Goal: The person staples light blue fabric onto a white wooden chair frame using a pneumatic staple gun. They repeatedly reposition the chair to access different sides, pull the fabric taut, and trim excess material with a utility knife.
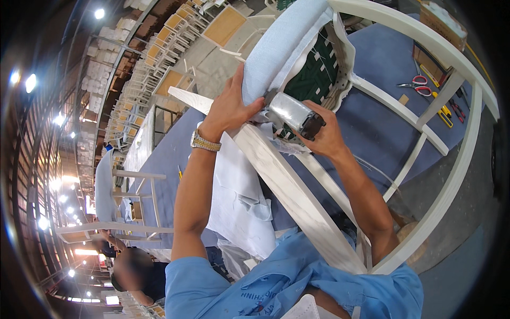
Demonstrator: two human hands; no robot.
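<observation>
A whitewashed wooden chair (287, 181) lies tipped on the table, with its seat underside facing me. Light blue fabric (276, 50) wraps the padded seat, and dark green webbing (319, 66) shows inside its frame. My left hand (232, 105) grips the fabric-covered seat edge, its thumb pressing near the chair rail. In my right hand (328, 130) is a silver and black staple gun (289, 109). Its nose is against or very close to the seat's edge, beside my left thumb; the exact contact is hidden.
Red-handled scissors (419, 85), yellow utility knives (443, 109) and pliers (457, 110) lie on the blue-grey tabletop (374, 58) at right. White cloth (236, 207) hangs below the chair. Another chair (106, 186) and a co-worker (135, 271) are at left. Stacked chairs (151, 64) stand behind.
</observation>
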